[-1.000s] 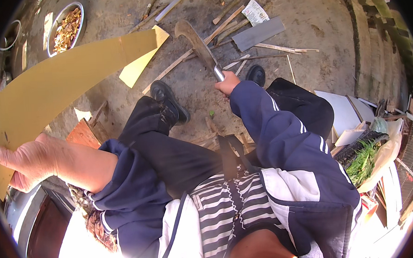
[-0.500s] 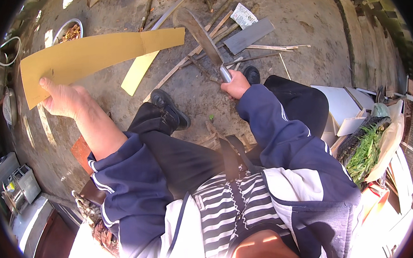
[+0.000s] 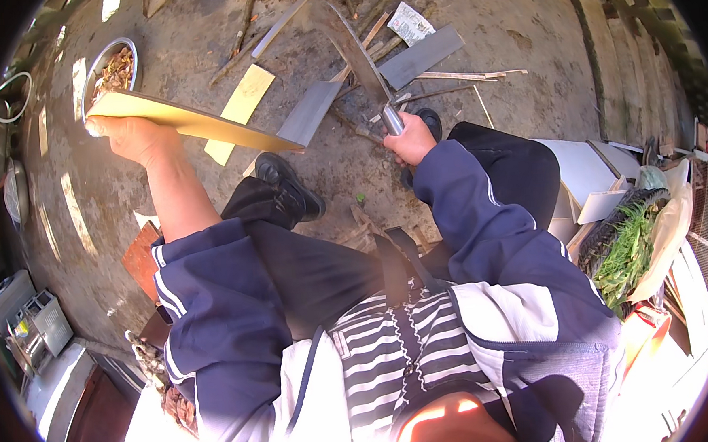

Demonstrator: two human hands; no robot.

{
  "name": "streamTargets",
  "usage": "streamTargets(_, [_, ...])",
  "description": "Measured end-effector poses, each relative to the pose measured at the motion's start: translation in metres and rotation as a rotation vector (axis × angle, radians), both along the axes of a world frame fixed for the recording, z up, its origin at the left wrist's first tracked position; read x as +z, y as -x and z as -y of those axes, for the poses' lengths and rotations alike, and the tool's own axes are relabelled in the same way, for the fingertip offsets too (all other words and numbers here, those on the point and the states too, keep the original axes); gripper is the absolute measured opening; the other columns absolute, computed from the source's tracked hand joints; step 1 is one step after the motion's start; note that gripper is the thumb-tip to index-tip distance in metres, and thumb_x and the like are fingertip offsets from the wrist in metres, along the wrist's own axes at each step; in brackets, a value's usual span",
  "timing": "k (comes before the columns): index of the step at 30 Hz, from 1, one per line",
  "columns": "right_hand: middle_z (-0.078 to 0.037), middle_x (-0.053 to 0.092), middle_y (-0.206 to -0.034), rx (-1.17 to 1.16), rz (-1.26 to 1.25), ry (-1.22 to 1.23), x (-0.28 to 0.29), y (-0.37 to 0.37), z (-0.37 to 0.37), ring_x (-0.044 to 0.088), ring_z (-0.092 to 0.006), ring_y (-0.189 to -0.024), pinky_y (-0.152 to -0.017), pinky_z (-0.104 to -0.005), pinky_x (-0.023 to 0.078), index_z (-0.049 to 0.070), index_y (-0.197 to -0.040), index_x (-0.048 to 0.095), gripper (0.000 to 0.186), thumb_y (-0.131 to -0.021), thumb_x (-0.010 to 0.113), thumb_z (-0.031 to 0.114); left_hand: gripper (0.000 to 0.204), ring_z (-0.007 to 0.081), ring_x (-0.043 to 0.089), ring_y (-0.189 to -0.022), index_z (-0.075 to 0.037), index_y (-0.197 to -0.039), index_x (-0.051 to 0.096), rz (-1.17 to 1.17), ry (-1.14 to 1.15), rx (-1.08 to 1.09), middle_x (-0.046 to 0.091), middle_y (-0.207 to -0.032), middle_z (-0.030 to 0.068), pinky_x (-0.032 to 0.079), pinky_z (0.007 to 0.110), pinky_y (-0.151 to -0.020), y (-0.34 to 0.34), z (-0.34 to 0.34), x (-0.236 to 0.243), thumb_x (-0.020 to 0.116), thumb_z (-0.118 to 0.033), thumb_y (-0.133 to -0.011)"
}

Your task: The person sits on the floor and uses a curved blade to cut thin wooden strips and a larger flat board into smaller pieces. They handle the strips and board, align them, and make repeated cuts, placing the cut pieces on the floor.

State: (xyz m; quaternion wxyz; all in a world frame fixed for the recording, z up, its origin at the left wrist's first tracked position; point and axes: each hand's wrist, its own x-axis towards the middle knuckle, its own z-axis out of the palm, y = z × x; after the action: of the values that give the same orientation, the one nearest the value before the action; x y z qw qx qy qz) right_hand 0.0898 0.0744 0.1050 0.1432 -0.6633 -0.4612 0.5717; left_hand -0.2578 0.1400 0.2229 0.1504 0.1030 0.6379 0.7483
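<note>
My left hand is closed on one end of a long yellow board. The board is tipped nearly edge-on and its free end points right, above my left shoe. In my right hand is the metal handle of a machete, its long blade pointing away from me and slightly left, with a curved tip. Blade and board are apart. On the ground between them lie a shorter yellow piece and a grey board. Another grey board lies just right of the blade.
Thin sticks and a printed paper scrap lie on the dirty concrete floor. A metal bowl of brown scraps stands at the far left. To the right are white panels and green leaves; a metal appliance stands left.
My left hand has shifted right and tipped the yellow board, its free end swinging down toward me, uncovering the bowl and a grey board. My right hand, with the machete, has moved only slightly.
</note>
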Motion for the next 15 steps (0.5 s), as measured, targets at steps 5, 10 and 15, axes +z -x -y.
streamTargets(5, [-0.008, 0.053, -0.060, 0.009, -0.016, -0.015, 0.002, -0.004, 0.003, 0.051, -0.0154, -0.041, -0.040, -0.0311, 0.040, 0.002, -0.090, 0.053, 0.020, -0.071, 0.061, 0.006, 0.067, 0.0193, 0.035, -0.040, -0.009, -0.054, 0.036, 0.025, -0.516, -0.601, 0.037, -0.047, 0.0077, 0.031, 0.029, -0.038, 0.051, -0.013, -0.023, 0.023, -0.065, -0.088])
streamTargets(10, [-0.011, 0.055, -0.062, 0.080, -0.011, -0.094, 0.031, 0.009, -0.005, 0.056, -0.0191, -0.050, -0.049, -0.0318, 0.045, 0.000, -0.092, 0.055, 0.026, -0.069, 0.063, 0.009, 0.066, 0.0216, 0.039, -0.039, -0.007, -0.054, 0.037, 0.008, -0.339, -0.543, 0.038, -0.047, 0.0089, 0.034, 0.029, -0.037, 0.026, -0.027, -0.041, 0.026, -0.062, -0.089])
streamTargets(15, [-0.014, 0.056, -0.065, 0.181, -0.148, -0.442, 0.078, 0.022, -0.022, 0.058, -0.0222, -0.059, -0.058, -0.0313, 0.046, -0.001, -0.093, 0.057, 0.028, -0.068, 0.063, 0.009, 0.065, 0.0188, 0.035, -0.041, -0.011, -0.053, 0.034, -0.174, -0.110, -0.413, 0.034, -0.046, 0.0059, 0.031, 0.028, -0.039, 0.005, -0.038, -0.037, 0.028, -0.065, -0.087])
